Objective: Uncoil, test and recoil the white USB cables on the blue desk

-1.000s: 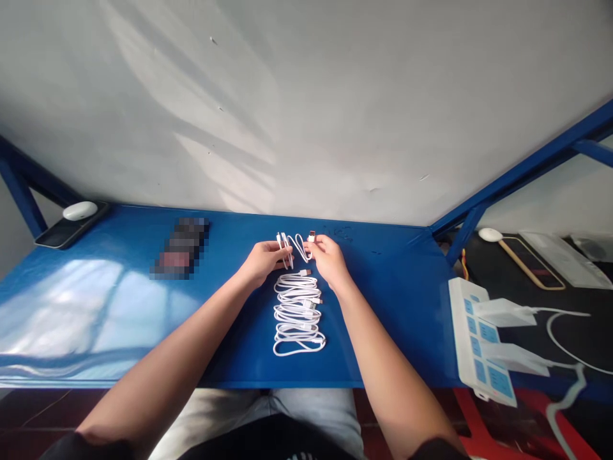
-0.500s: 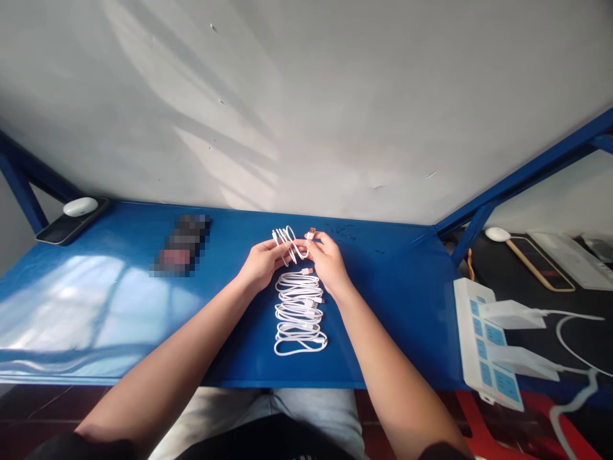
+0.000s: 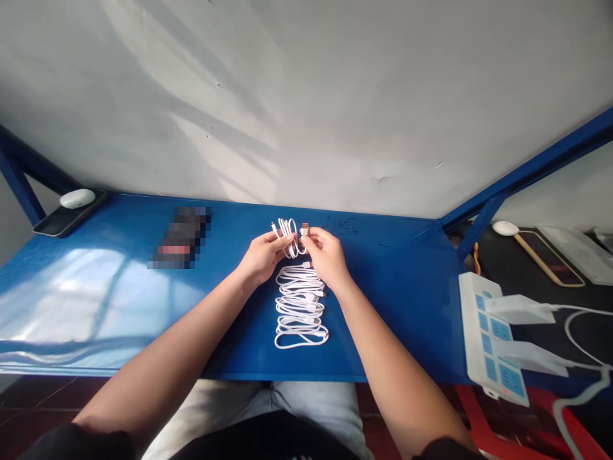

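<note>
A white USB cable (image 3: 286,231) is wound into loops between my hands, above the blue table. My left hand (image 3: 264,255) is closed on the loops, with one small plug sticking up by its fingers. The fingers of my right hand (image 3: 325,252) pinch the cable near its USB-A plug, whose orange inside faces up. Just below my hands, on the table, several coiled white cables (image 3: 299,310) lie in an overlapping row running toward me. Some of their plugs show along the right side of the row.
To the left lies a dark blurred-out object (image 3: 182,236). A black tray-like device (image 3: 67,214) carrying a white rounded thing sits at the far left. On the right, a white power strip (image 3: 495,338) with two plugged-in adapters stands at the table's edge. Behind rises a grey wall (image 3: 306,108).
My right hand has moved slightly left, bringing the USB-A plug closer to the loops. The loops are now bunched more tightly together. The camera view has shifted slightly.
</note>
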